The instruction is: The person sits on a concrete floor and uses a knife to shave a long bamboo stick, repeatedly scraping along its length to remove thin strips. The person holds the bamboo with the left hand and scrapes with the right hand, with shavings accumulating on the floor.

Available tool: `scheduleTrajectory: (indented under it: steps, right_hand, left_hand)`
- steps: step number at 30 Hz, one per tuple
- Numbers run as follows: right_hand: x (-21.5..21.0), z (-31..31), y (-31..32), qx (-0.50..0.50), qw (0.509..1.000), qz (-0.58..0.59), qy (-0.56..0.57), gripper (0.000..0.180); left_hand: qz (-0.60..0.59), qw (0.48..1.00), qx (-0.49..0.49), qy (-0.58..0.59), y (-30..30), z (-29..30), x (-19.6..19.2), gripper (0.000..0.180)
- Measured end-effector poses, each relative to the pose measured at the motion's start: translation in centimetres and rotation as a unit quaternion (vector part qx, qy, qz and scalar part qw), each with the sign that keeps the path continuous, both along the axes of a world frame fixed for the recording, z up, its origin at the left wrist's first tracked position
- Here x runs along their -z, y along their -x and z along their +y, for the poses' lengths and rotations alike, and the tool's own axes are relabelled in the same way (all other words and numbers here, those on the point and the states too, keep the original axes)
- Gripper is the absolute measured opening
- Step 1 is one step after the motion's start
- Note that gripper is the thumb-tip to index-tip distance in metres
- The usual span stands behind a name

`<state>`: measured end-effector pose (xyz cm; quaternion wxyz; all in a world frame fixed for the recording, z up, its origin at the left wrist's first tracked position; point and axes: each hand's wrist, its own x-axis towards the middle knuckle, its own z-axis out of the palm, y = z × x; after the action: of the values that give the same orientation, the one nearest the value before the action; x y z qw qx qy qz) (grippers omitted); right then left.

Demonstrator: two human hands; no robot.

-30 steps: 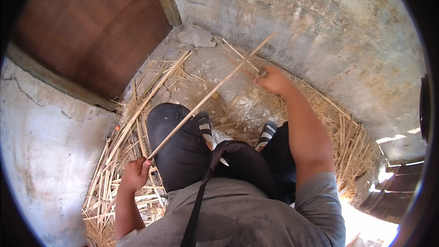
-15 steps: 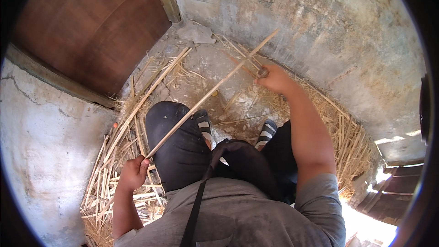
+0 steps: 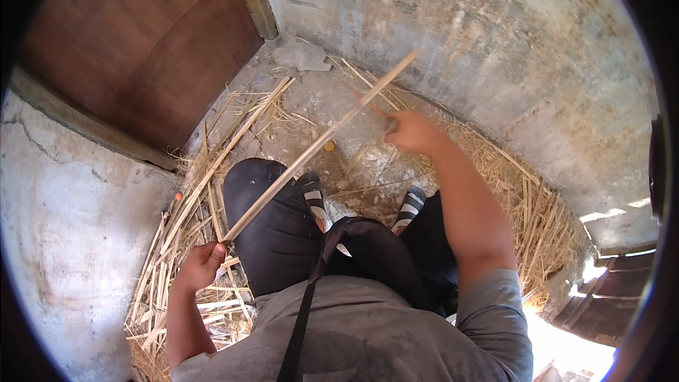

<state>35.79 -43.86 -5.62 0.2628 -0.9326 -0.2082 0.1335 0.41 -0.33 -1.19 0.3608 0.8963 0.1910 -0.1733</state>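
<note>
A long pale strip (image 3: 308, 155) slants from the left hand (image 3: 200, 266) across the left knee (image 3: 247, 180) toward the far wall (image 3: 488, 42), barring the straight path between the hands. A blurred brown tool (image 3: 380, 110) juts from the right hand (image 3: 411, 131) toward the strip, narrowing that gap. An open pocket lies over the floor (image 3: 368, 159) between the strip and the right forearm; another lies beyond the strip, toward the brown panel (image 3: 141, 49). Split strips (image 3: 191, 205) crowd the ground between the left knee and left wall (image 3: 64, 226). Straw (image 3: 523, 219) lines the ground right of the right forearm.
</note>
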Motion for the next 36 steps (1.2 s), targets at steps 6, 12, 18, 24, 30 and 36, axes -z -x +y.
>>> scheduleTrajectory:
  steps: [6,12,18,24,30,36]
  right_hand:
    - [-2.1,1.7,1.6,-0.077,0.997,0.005,0.014,0.042]
    - [-1.1,1.0,0.0,-0.011,1.0,0.02,-0.006,0.039]
    - [-4.4,4.7,4.0,-0.157,0.985,0.008,0.065,0.047]
    - [-0.3,0.8,-0.1,0.054,0.998,-0.003,-0.038,0.043]
    - [-4.6,4.5,4.0,-0.151,0.98,-0.032,0.121,0.043]
    - [-1.0,0.2,-0.6,0.075,0.991,0.08,-0.073,0.039]
  left_hand:
    - [0.051,0.998,0.022,0.033,-1.1,0.8,-1.1,0.067]
    - [0.055,0.998,-0.011,0.017,-1.2,-1.0,-1.9,0.064]
    - [0.014,1.0,0.001,0.0,-0.4,-1.3,-1.3,0.06]
    - [-0.04,0.999,0.012,-0.014,-0.1,-1.5,-0.3,0.062]
    - [-0.041,0.994,0.045,-0.093,-0.4,-1.9,-2.2,0.062]
    - [-0.054,0.998,0.031,-0.009,0.0,0.7,1.6,0.062]
